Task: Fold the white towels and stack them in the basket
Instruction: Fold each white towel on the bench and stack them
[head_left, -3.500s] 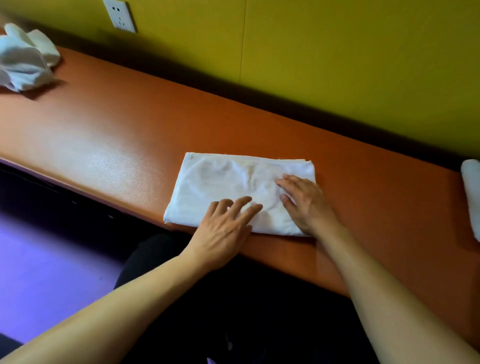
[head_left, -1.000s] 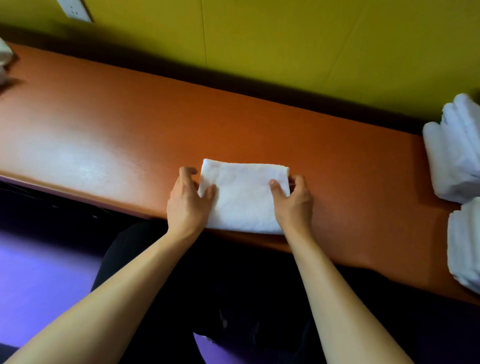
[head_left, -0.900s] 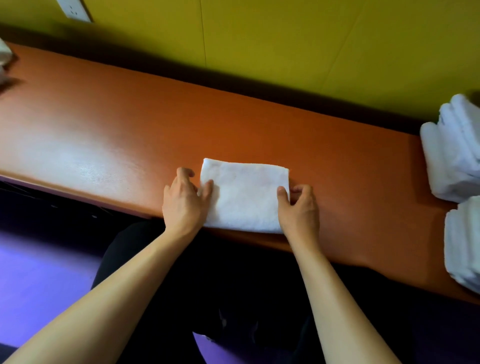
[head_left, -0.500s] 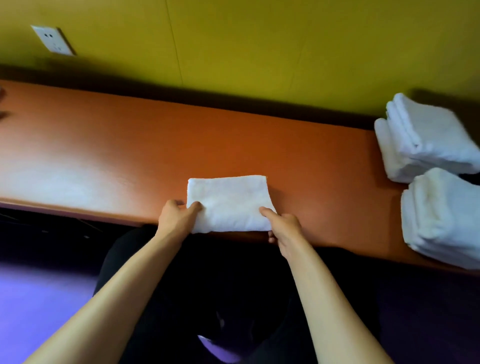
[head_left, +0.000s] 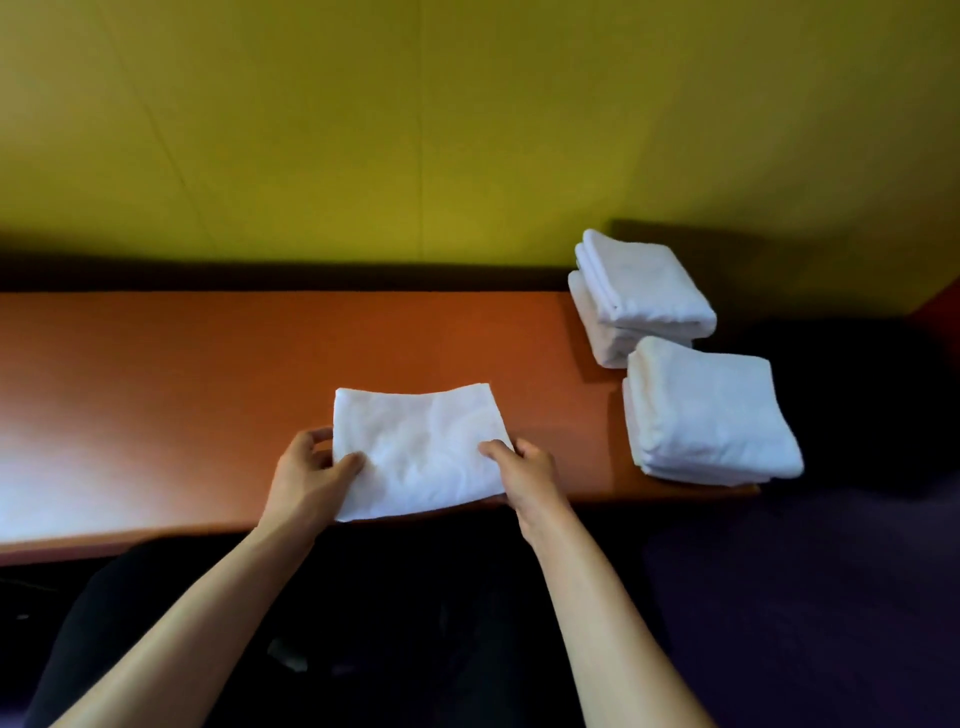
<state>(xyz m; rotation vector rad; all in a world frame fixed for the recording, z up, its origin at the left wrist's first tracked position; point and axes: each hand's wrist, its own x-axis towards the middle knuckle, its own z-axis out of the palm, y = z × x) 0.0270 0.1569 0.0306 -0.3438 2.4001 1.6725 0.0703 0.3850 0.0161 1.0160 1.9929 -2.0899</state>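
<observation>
Head view, two hands (head_left: 311, 475) (head_left: 524, 475) pinching one folded towel (head_left: 415, 447), two towel stacks (head_left: 641, 291) (head_left: 709, 415)

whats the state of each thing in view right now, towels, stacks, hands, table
folded towel: folded flat, held at its near corners over the table's front edge
left hand: grips the towel's left near corner
right hand: grips the towel's right near corner
far towel stack: folded, piled at the table's right end
near towel stack: folded, piled beside it, untouched
table: bears both stacks; no basket in view
</observation>
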